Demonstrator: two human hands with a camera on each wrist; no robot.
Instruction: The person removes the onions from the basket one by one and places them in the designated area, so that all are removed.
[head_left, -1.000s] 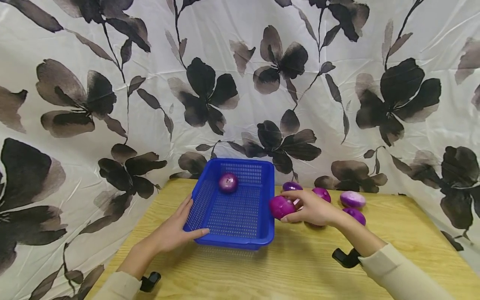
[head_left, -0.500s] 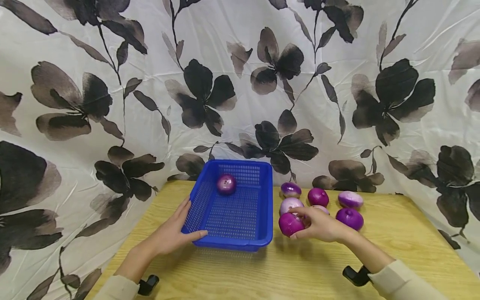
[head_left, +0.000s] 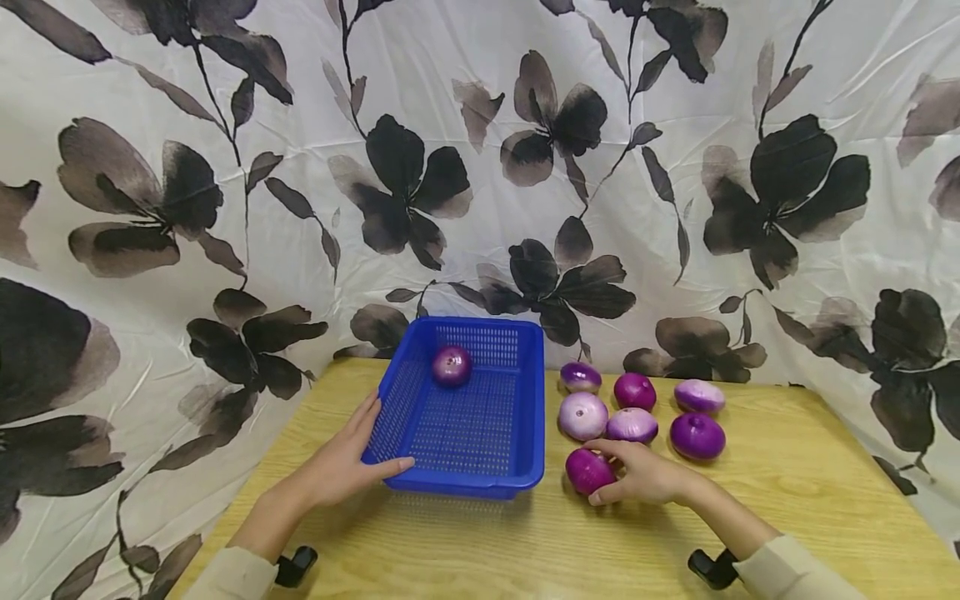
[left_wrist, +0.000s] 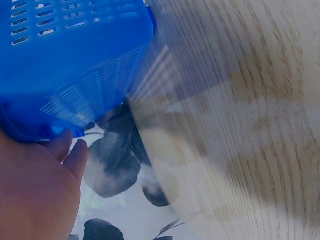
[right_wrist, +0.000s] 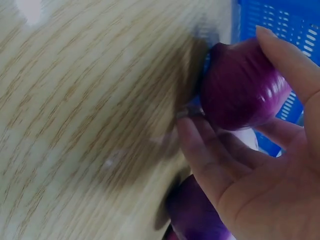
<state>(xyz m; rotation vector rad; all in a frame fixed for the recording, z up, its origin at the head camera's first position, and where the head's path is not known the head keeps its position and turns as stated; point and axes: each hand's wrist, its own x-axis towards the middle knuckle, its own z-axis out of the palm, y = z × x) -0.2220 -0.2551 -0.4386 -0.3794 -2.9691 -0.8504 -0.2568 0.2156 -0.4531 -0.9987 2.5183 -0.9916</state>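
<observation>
My right hand [head_left: 637, 473] holds a magenta red onion [head_left: 588, 472] between thumb and fingers, low over the table in front of the other onions. In the right wrist view the thumb lies along one side of this onion [right_wrist: 242, 85], with fingers on the other. My left hand [head_left: 341, 458] grips the near left corner of a blue plastic basket [head_left: 528, 454], thumb on the front rim and fingers along the left side. The left wrist view shows its fingertips [left_wrist: 75, 157] at the basket's rim. One red onion [head_left: 452, 367] sits inside the basket towards the back.
Right of the basket, several purple and pale onions stand on the wooden table [head_left: 787, 500], including a pale one [head_left: 582, 417], a striped one [head_left: 632, 425] and a dark purple one [head_left: 697, 437]. A floral cloth [head_left: 480, 167] hangs behind the table.
The right hand has brought the magenta onion from beside the basket's right rim towards the near side and down, uncovering the onions behind. The left hand stays on the basket.
</observation>
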